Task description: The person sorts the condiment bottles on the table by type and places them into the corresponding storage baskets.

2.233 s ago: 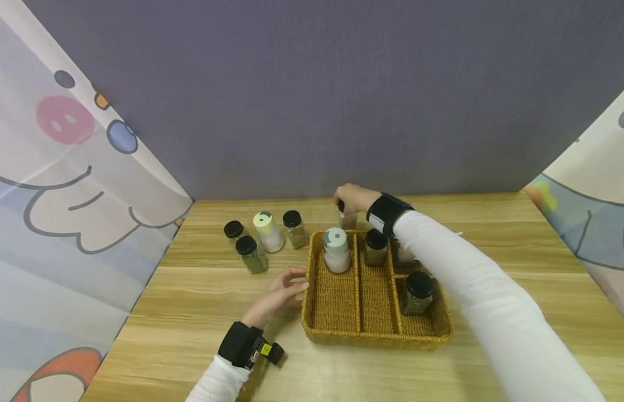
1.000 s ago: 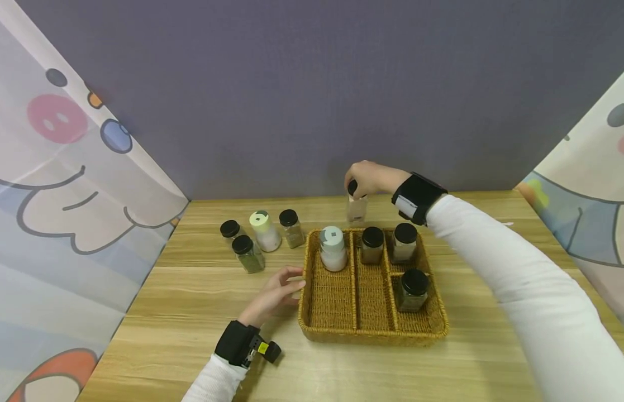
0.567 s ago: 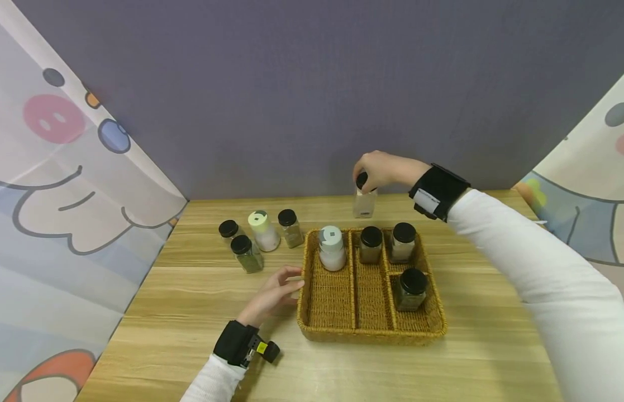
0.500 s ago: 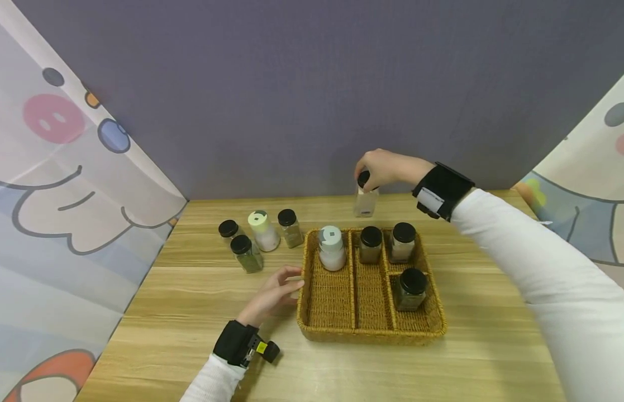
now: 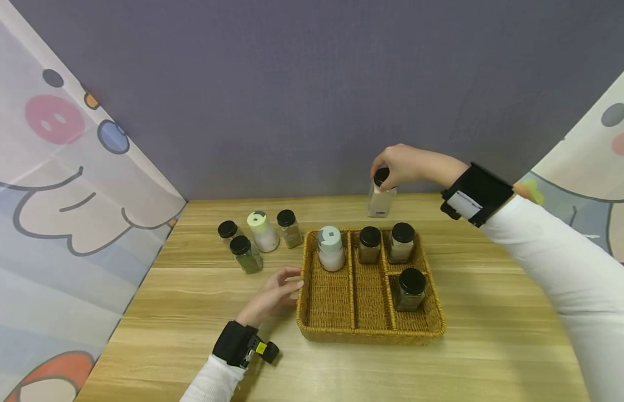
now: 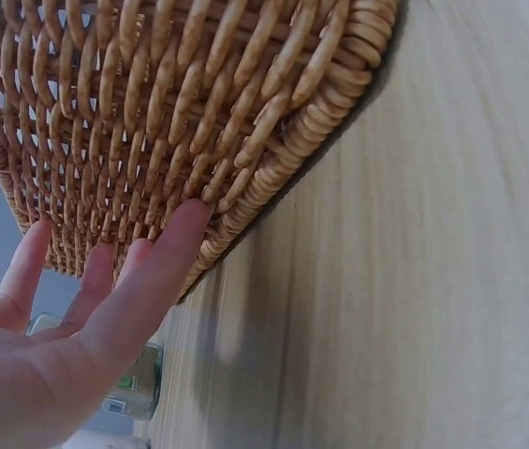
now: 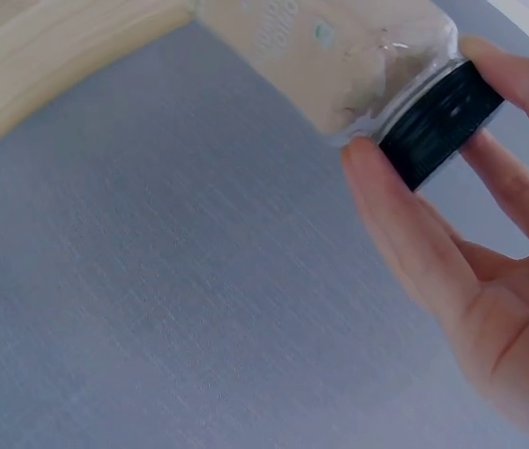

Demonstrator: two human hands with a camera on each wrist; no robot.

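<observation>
Wicker tray (image 6: 245,112) under straight left fingers (image 6: 166,262); right wrist view, fingers (image 7: 404,234) clamped on jar lid (image 7: 440,122)

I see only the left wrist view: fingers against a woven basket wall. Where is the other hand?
Observer: The right hand pinches the black cap of a small jar, lifted behind the basket.
Operator: Is the basket holding something?
Observer: Yes, four jars stand in it: one white-capped jar in the left compartment and three black-capped ones.
Operator: Anything beside the left hand?
Observer: Four more jars stand on the table, beyond the left hand.
</observation>
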